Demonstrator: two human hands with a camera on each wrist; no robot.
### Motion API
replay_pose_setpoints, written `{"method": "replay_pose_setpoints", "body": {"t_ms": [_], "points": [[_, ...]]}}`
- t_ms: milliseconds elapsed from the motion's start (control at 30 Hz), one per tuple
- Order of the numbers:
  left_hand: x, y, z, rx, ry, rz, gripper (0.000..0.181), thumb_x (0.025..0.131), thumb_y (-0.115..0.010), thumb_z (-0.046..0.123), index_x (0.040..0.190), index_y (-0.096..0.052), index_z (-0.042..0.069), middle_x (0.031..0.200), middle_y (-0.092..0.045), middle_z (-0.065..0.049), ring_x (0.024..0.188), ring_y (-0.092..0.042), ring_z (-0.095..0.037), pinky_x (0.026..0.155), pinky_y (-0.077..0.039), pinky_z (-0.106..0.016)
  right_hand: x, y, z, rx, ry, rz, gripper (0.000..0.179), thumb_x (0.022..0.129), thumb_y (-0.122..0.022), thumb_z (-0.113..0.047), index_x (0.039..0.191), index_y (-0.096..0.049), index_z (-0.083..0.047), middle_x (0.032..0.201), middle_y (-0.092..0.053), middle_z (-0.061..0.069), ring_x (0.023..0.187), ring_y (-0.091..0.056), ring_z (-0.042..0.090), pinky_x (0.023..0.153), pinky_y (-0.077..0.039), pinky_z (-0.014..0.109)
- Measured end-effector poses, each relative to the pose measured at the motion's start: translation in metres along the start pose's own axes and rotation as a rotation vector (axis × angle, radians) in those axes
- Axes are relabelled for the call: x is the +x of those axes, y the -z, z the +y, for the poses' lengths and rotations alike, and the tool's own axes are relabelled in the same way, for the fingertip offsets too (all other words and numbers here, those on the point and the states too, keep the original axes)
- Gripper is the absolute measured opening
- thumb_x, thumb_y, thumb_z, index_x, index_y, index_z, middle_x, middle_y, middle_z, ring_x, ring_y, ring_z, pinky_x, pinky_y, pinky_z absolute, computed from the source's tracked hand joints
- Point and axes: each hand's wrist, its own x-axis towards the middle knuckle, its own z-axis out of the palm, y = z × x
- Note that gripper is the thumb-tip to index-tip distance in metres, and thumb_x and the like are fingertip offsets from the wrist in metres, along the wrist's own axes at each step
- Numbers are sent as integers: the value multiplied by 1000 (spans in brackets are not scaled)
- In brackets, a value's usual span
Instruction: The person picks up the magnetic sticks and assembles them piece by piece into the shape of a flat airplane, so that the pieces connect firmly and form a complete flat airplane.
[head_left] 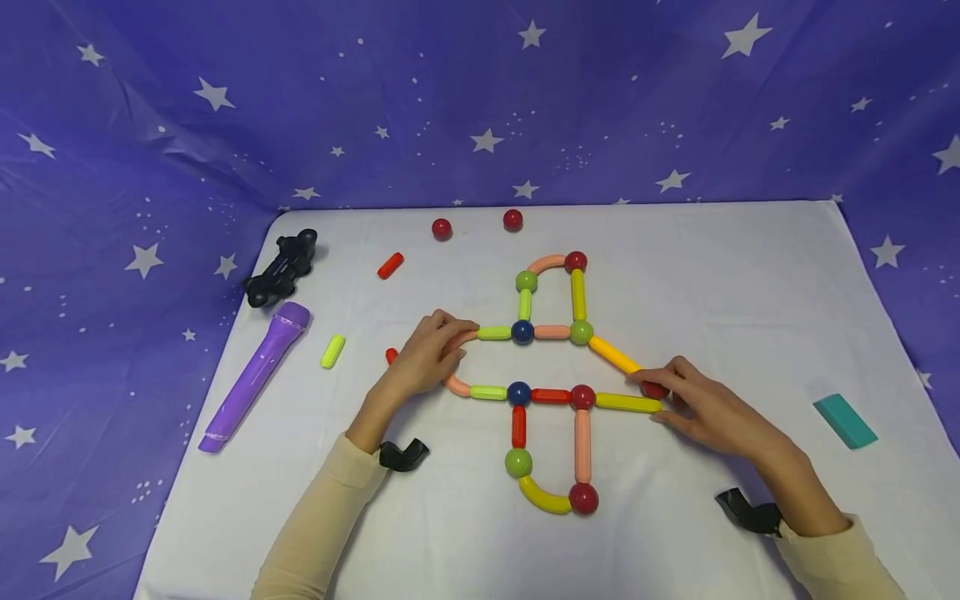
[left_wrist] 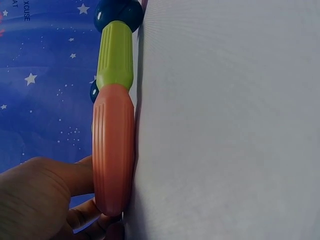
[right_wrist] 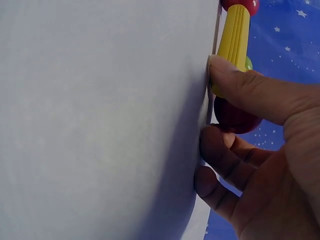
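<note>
A flat figure of magnetic rods and balls lies on the white table. At its left end, my left hand (head_left: 422, 354) holds the pink curved rod (left_wrist: 114, 150), which joins a lime rod (left_wrist: 115, 55) and a blue ball (left_wrist: 118, 14). At the right tip, my right hand (head_left: 708, 408) grips a dark red ball (right_wrist: 235, 117), with the thumb against the end of the yellow rod (head_left: 626, 403). An orange rod (head_left: 613, 354) also runs to that ball. Upper and lower loops include a green ball (head_left: 527, 282) and a yellow curved rod (head_left: 545, 497).
Two loose red balls (head_left: 513, 220) and a short red rod (head_left: 390, 266) lie toward the back. On the left are a lime rod (head_left: 333, 352), a purple microphone-shaped tube (head_left: 255, 379) and a black object (head_left: 282, 268). A teal block (head_left: 845, 421) lies at the right.
</note>
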Motion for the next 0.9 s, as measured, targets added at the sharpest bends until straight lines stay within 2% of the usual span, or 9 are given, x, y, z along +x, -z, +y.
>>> {"method": "replay_pose_setpoints", "body": {"t_ms": [167, 300, 467, 600, 900], "points": [[1, -1, -1, 2, 1, -2, 43, 94, -64, 13, 134, -57, 25, 117, -53, -2, 102, -46, -20, 83, -41, -33, 2, 2, 0, -7, -4, -6, 49, 80, -80, -12, 123, -64, -28, 104, -51, -2, 87, -54, 10, 73, -54, 26], [1, -1, -1, 1, -3, -5, 42, 94, -63, 12, 134, -57, 25, 116, -53, -2, 102, -46, -20, 83, -41, -33, 3, 2, 4, 4, 6, 11, 45, 79, -81, -14, 120, -65, -29, 102, -52, -5, 89, -55, 11, 76, -55, 29], [0, 0, 0, 5, -13, 2, 42, 94, -63, 12, 134, -58, 24, 117, -53, -3, 103, -47, -20, 84, -42, -34, 4, 1, 7, 29, 12, 9, 47, 77, -84, -17, 119, -65, -29, 100, -50, -5, 81, -50, 9, 68, -50, 21], [0, 0, 0, 7, -18, 7, 42, 94, -63, 12, 134, -58, 24, 116, -54, -3, 102, -47, -20, 84, -42, -34, 5, 1, 6, 29, 15, 2, 48, 75, -85, -19, 118, -66, -29, 99, -50, -4, 78, -47, 9, 64, -46, 19], [0, -1, -1, -1, -26, 11, 41, 94, -63, 10, 133, -59, 24, 115, -54, -3, 102, -47, -20, 84, -42, -35, 6, -1, 8, -21, 72, 79, 38, 75, -85, -16, 108, -69, -28, 96, -50, -5, 79, -50, 5, 67, -51, 21]]}}
